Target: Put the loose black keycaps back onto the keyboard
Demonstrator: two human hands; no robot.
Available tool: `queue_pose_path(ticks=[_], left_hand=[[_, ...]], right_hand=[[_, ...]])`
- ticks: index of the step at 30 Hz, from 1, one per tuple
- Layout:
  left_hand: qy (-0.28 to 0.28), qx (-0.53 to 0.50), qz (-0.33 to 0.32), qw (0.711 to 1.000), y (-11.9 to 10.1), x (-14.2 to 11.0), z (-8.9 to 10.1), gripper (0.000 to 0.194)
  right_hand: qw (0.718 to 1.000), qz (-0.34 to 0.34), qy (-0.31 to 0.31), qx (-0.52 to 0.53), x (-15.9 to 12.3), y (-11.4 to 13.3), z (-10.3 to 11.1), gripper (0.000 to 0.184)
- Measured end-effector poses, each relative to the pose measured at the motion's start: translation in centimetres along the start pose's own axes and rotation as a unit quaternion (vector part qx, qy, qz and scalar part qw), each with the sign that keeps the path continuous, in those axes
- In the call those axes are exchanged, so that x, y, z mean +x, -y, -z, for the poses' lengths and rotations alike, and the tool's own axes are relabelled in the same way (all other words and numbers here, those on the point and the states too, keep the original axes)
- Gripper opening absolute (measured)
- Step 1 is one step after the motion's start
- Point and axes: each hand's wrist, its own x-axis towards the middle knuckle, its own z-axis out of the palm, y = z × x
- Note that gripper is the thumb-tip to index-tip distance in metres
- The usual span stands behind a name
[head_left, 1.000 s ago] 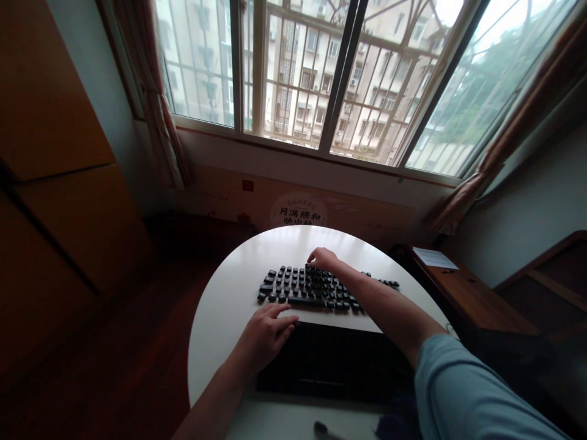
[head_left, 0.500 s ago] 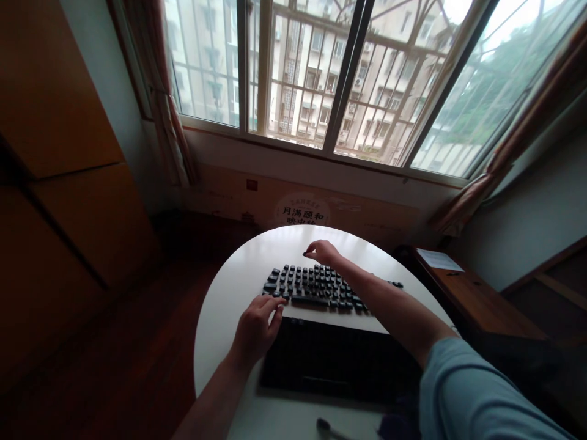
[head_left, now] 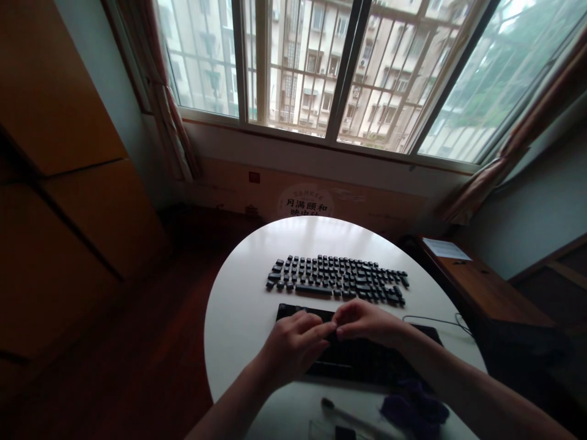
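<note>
Over a black keyboard base point(head_left: 367, 362) my left hand point(head_left: 296, 343) and my right hand point(head_left: 369, 322) meet at the fingertips. The right thumb and index finger are pinched on a small black keycap, mostly hidden there. My left hand has its fingers closed, index fingertip against the right fingertips; whatever is between them cannot be made out. Just beyond the base, loose black keycaps lie in keyboard-like rows, with a long space bar point(head_left: 313, 289) at the near side. A few caps seem to sit at the base's upper left corner, though it is dark.
All this rests on a round white table point(head_left: 238, 330). A dark-tipped brush point(head_left: 343, 414) and a crumpled purple cloth point(head_left: 415, 408) lie near me. A cable point(head_left: 435, 319) runs off right. Beside the table stands a wooden desk point(head_left: 495, 293) with a paper sheet point(head_left: 446, 249).
My right hand has picked a keycap from the far row, lifted it and carried it back to the base. My left hand has moved right to meet it.
</note>
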Motion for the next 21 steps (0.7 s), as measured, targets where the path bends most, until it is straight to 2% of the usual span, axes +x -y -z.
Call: queue_pose_path(ticks=[3, 7, 12, 14, 16, 19, 21], left_hand=[[0.05, -0.081, 0.014, 0.995, -1.5, 0.2, -0.1, 0.023], [0.079, -0.127, 0.06, 0.987, -2.0, 0.0, -0.4, 0.013], [0.019, -0.123, 0.131, 0.983, -1.2, -0.3, -1.0, 0.008], [-0.005, -0.117, 0.13, 0.984, -0.8, -0.5, -1.0, 0.007], [-0.018, -0.111, 0.122, 0.986, -0.3, -0.8, -0.9, 0.009], [-0.043, -0.098, 0.135, 0.985, 0.6, -1.2, -0.5, 0.024], [-0.094, -0.078, 0.173, 0.977, 1.3, -1.4, 0.0, 0.031]], right_hand=[[0.998, -0.046, 0.019, 0.037, -1.0, -2.1, -0.7, 0.034], [0.997, -0.056, 0.022, 0.049, -1.6, -3.5, -1.4, 0.035], [0.999, -0.011, -0.041, 0.001, -1.4, -2.9, -2.1, 0.042], [0.997, 0.024, -0.062, -0.036, -0.9, -2.7, -2.4, 0.038], [0.996, 0.031, -0.06, -0.055, -0.1, -2.8, -2.6, 0.039], [0.994, 0.03, -0.068, -0.082, 1.5, -3.2, -2.3, 0.042], [0.971, 0.089, -0.132, -0.176, 2.6, -3.3, -1.9, 0.032]])
